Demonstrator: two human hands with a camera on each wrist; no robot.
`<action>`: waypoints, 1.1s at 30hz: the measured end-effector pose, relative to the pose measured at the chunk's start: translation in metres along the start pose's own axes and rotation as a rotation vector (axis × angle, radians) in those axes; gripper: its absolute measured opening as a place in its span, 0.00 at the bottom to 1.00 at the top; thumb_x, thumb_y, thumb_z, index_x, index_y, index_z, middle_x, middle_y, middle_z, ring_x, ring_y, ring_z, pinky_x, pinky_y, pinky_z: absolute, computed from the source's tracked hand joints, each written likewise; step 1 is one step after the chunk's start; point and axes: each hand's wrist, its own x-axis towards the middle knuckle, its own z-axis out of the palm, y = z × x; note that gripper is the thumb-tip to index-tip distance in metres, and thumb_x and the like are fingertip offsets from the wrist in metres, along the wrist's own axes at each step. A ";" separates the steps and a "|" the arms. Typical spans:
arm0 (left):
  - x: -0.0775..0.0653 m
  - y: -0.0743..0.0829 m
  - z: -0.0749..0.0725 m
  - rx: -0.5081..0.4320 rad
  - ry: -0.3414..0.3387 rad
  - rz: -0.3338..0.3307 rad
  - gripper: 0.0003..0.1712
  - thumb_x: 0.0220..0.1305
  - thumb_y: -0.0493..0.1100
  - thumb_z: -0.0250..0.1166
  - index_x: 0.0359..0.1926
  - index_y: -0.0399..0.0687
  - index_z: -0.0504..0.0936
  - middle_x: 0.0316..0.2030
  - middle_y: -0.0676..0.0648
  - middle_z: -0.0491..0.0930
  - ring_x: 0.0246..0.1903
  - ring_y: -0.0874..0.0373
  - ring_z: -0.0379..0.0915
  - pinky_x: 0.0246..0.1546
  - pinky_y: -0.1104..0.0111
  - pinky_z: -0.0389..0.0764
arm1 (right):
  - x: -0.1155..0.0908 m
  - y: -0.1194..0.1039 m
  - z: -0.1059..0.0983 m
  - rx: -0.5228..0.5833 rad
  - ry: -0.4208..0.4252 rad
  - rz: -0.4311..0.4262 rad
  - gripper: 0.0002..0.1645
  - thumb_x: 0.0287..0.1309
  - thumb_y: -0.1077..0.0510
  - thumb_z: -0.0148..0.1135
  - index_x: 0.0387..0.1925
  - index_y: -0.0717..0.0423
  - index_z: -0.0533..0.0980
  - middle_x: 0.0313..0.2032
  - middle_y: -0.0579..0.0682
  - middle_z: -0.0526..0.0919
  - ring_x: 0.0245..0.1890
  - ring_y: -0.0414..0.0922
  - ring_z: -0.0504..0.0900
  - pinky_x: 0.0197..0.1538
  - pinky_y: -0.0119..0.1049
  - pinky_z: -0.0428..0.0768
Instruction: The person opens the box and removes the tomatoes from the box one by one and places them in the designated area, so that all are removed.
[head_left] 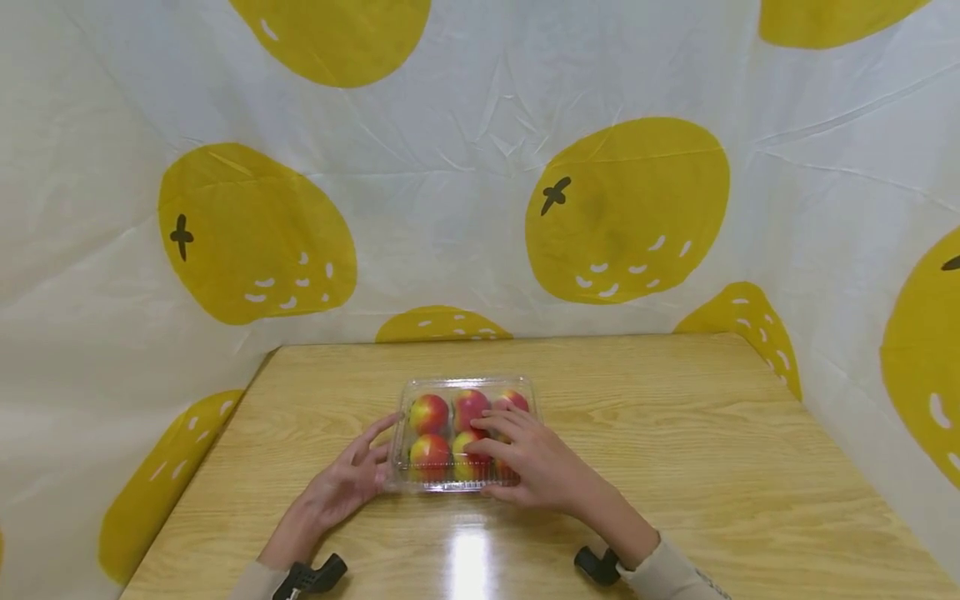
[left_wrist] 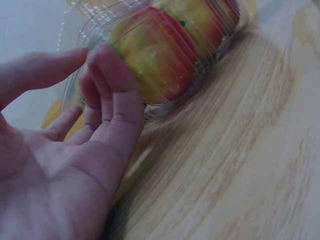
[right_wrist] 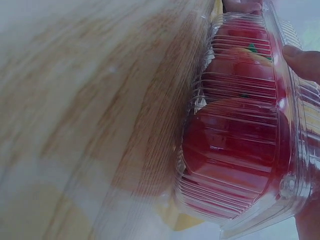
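A clear plastic clamshell box point(head_left: 397, 475) of red and yellow apples point(head_left: 429, 414) rests on the wooden table, its lid over the fruit. At its left end my left hand point(head_left: 348, 483) holds the edge, palm toward the box. The left wrist view shows that hand point(left_wrist: 75, 150) with bent fingers and thumb meeting at the plastic rim, beside an apple point(left_wrist: 155, 55). Across the right part of the lid lies my right hand point(head_left: 543, 462), fingers spread over the top. In the right wrist view a fingertip point(right_wrist: 300, 60) touches the box's rim point(right_wrist: 285, 120).
The wooden table point(head_left: 675, 433) extends around the box, with a bright glare in front of it. White cloth point(head_left: 450, 242) printed with yellow fruit hangs behind and at both sides. A black wrist mount point(head_left: 318, 575) shows on the left forearm, another point(head_left: 597, 567) on the right.
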 end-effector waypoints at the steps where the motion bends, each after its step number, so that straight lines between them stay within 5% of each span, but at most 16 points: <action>1: 0.000 0.000 -0.001 0.001 -0.006 -0.001 0.51 0.66 0.21 0.43 0.84 0.58 0.39 0.76 0.39 0.58 0.70 0.47 0.69 0.69 0.55 0.74 | 0.000 0.000 0.000 -0.001 0.005 -0.004 0.33 0.48 0.41 0.80 0.56 0.43 0.82 0.64 0.53 0.81 0.69 0.60 0.75 0.72 0.59 0.73; 9: -0.002 0.002 -0.001 0.056 -0.033 -0.046 0.57 0.64 0.22 0.50 0.84 0.62 0.36 0.71 0.43 0.68 0.61 0.53 0.74 0.63 0.60 0.76 | 0.001 -0.001 0.001 -0.022 0.006 -0.007 0.33 0.48 0.40 0.80 0.56 0.43 0.82 0.64 0.53 0.81 0.69 0.59 0.75 0.71 0.58 0.73; 15: 0.000 0.002 0.000 0.057 -0.041 -0.064 0.56 0.64 0.23 0.48 0.83 0.65 0.35 0.71 0.40 0.68 0.64 0.50 0.72 0.63 0.58 0.75 | 0.000 0.000 0.001 -0.006 -0.006 0.009 0.32 0.49 0.41 0.79 0.56 0.43 0.82 0.64 0.53 0.80 0.69 0.58 0.75 0.71 0.58 0.73; 23: 0.001 -0.005 -0.002 0.031 -0.073 -0.053 0.57 0.64 0.22 0.45 0.83 0.69 0.36 0.53 0.45 0.80 0.42 0.59 0.79 0.49 0.66 0.79 | -0.002 0.002 0.003 -0.035 -0.006 -0.002 0.32 0.50 0.39 0.78 0.56 0.42 0.82 0.64 0.52 0.80 0.69 0.59 0.75 0.71 0.58 0.74; 33: 0.001 -0.003 -0.004 0.011 -0.036 -0.076 0.57 0.65 0.21 0.48 0.83 0.70 0.38 0.46 0.47 0.81 0.39 0.60 0.80 0.48 0.65 0.83 | -0.003 0.003 0.004 -0.011 0.011 -0.001 0.32 0.49 0.41 0.79 0.56 0.42 0.82 0.64 0.52 0.80 0.69 0.59 0.75 0.71 0.59 0.74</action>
